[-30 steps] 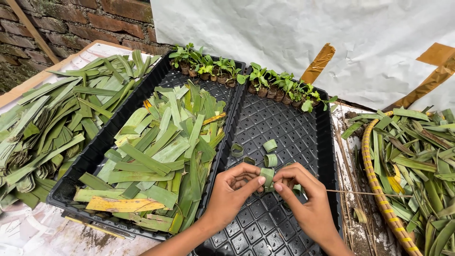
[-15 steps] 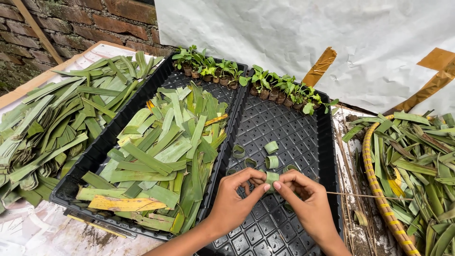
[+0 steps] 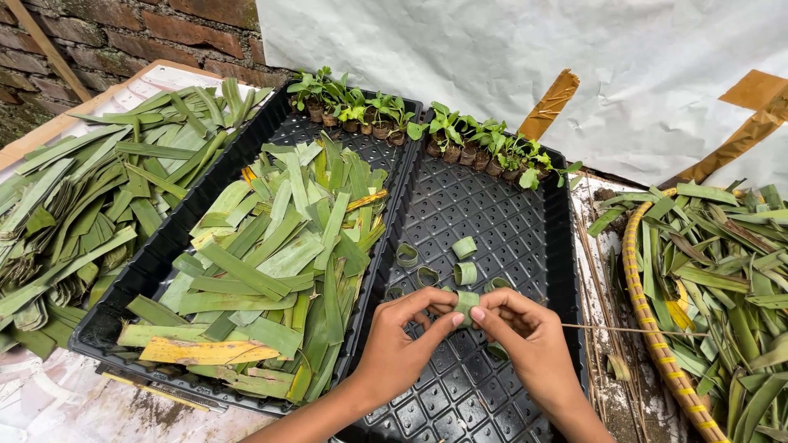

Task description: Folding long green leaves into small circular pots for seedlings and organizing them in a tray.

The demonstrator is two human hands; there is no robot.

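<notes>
Two hands, left hand (image 3: 400, 340) & right hand (image 3: 525, 336), fingertips pinching one leaf ring (image 3: 466, 304) betw. them, w/ more rings (image 3: 465, 248) just beyond on black tray (image 3: 501, 205).

Leaf rings (image 3: 465, 248) beyond, bare tray (image 3: 509, 215) behind

Soft, even daylight falls over everything I see; shadows are faint, only a little dark under my hands (image 3: 460, 328). The white sheet (image 3: 509, 66) behind is bright but not blown out. Focus is sharp throughout, edges slightly bowed

Leaf strips (image 3: 271, 262) in tray (image 3: 156, 262) left of hands (image 3: 460, 328)
</notes>
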